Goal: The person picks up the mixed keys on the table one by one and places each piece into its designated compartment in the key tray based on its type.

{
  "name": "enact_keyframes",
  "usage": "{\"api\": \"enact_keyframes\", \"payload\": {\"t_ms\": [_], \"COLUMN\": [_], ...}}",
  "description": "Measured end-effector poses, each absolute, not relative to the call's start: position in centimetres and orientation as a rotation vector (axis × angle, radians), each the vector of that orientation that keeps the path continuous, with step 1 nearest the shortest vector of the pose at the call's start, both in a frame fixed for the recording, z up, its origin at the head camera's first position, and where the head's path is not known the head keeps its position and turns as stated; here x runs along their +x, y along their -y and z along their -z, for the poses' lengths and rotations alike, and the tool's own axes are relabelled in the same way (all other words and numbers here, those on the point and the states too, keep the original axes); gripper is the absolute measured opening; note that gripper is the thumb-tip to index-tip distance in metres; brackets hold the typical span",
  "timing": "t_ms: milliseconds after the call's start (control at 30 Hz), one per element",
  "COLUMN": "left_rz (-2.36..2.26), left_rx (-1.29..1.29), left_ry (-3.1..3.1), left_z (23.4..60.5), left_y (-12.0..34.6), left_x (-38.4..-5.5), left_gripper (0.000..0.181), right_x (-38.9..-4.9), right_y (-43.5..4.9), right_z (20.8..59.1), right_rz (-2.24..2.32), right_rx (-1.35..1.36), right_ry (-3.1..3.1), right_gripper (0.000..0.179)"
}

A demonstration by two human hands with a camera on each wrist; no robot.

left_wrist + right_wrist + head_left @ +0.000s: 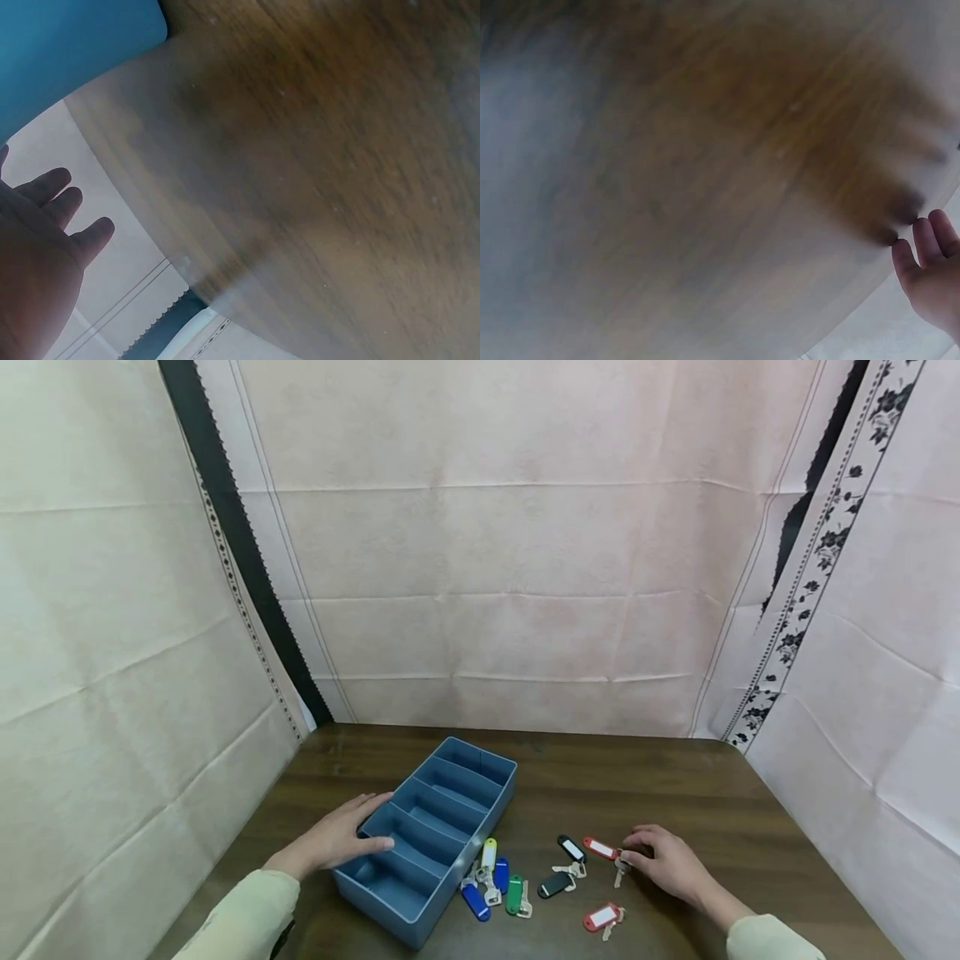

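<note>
A blue divided box (427,852) stands slantwise on the table. My left hand (341,835) grips its left wall, thumb over the inside and fingers along the outer side. In the left wrist view, several fingers of this left hand (56,202) stretch out below the box (75,52). My right hand (667,864) has its thumb and index finger at a key (621,867) with a red tag (600,848), pinching it near its ring. In the right wrist view the right hand (934,270) shows its other fingers, close to the tabletop; the key is hidden there.
Beside the box lie tagged keys: a yellow tag (489,853), blue tags (475,901), a green tag (513,894). Black tags (556,884) and another red tag (602,917) lie farther right. Pale cloth (487,610) hangs around the wooden table (600,777).
</note>
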State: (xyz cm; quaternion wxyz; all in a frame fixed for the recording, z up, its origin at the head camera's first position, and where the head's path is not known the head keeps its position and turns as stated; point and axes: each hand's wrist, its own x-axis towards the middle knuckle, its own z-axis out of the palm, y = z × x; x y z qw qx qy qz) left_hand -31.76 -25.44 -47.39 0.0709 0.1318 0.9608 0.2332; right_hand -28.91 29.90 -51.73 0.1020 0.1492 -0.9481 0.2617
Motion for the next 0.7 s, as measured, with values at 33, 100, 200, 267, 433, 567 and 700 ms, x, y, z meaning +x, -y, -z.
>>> {"api": "enact_keyframes", "payload": {"t_ms": [33,100,200,267,433,567,700], "left_rz": [-0.709,-0.722,-0.737,-0.744,-0.76,-0.769,-0.791], "left_rx": [0.391,0.387,0.381,0.38,0.369,0.368,0.37], "left_ry": [-2.887,-2.881,-2.873,-2.866,-2.856,-2.853,-2.843], "left_z": [47.44,47.47,47.5,47.42,47.3,47.36,47.34], "left_y": [25.47,25.52,25.55,25.51,25.34,25.31,25.3], "left_x": [-31.76,-31.69,-31.65,-31.58,-31.6,-31.64,-31.59], "left_gripper": [0.084,0.084,0.084,0.085,0.085,0.085,0.085], "right_x": [-28.93,-29.03,-29.2,-29.3,-29.29,-29.22,-29.22], "right_y": [-29.82,-29.68,-29.5,-29.45,-29.41,-29.32,-29.31], "right_z": [51.69,51.68,51.73,51.8,51.88,51.83,51.69], "right_rz": [-0.775,-0.775,-0.778,-0.778,-0.769,-0.762,-0.767], "right_rx": [0.444,0.447,0.448,0.441,0.449,0.446,0.438], "right_ry": [2.795,2.794,2.808,2.821,2.833,2.838,2.827], "right_gripper": [0.015,0.012,0.008,0.008,0.005,0.009,0.012]}}
